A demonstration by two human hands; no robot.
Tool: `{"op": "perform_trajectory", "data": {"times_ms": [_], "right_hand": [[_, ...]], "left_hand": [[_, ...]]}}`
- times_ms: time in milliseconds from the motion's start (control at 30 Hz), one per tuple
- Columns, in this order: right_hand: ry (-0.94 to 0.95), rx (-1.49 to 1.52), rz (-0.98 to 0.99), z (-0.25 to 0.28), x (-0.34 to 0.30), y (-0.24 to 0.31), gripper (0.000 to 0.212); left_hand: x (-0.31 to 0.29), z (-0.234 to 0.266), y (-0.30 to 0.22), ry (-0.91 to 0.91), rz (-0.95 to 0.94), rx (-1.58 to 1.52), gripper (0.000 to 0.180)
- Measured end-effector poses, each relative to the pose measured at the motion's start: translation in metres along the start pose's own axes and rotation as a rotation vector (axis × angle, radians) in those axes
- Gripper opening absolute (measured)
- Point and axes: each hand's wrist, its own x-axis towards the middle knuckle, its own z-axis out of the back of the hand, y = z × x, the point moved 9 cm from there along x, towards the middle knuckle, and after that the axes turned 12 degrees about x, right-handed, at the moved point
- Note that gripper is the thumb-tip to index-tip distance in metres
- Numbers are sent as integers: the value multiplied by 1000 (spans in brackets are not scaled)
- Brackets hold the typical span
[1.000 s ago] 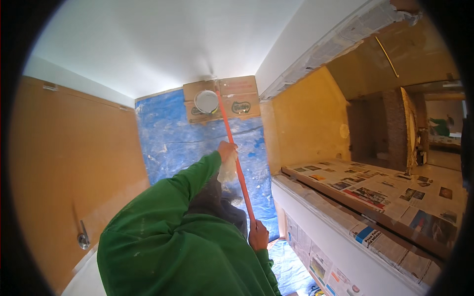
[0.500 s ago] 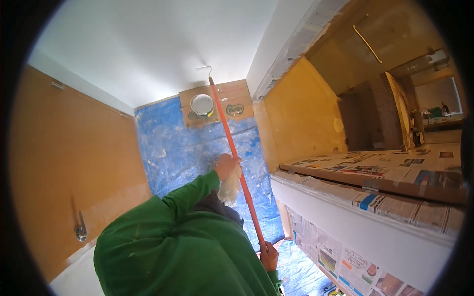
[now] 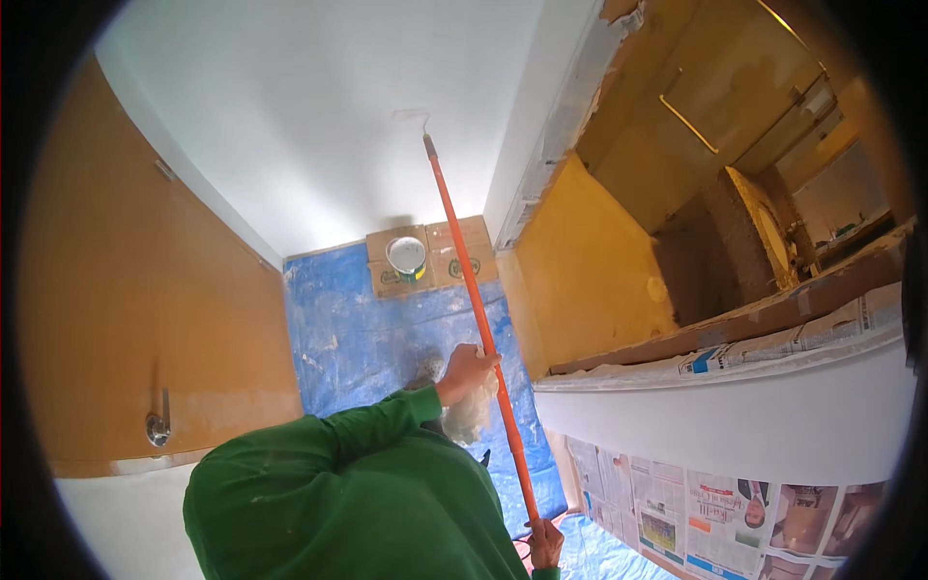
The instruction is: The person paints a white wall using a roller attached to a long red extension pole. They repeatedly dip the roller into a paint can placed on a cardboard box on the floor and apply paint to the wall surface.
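A paint roller on a long orange-red pole slants from my body toward the white wall. Its pale roller head is up at the wall, hard to make out against the white. My left hand closes round the middle of the pole. Lower down, my right hand grips the pole's near end. Just beneath the left hand is a crumpled whitish thing; I cannot tell what it is.
A paint bucket stands on flattened cardboard by the wall. Blue tarp covers the floor. On the left is a brown door with a metal handle. To the right, a white half-wall carries taped newspaper.
The roller head has gone higher up the wall, farther above the bucket. Both hands still hold the pole. My view has shifted too.
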Motion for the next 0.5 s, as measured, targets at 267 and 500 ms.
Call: {"op": "perform_trajectory", "data": {"times_ms": [267,500], "right_hand": [[-5,123,221,0,-2,7,37],[-7,228,171,-18,9,24,40]], "left_hand": [[-41,16,-67,-111,-261,146,34],[-66,39,-138,-202,-442,198,31]]}}
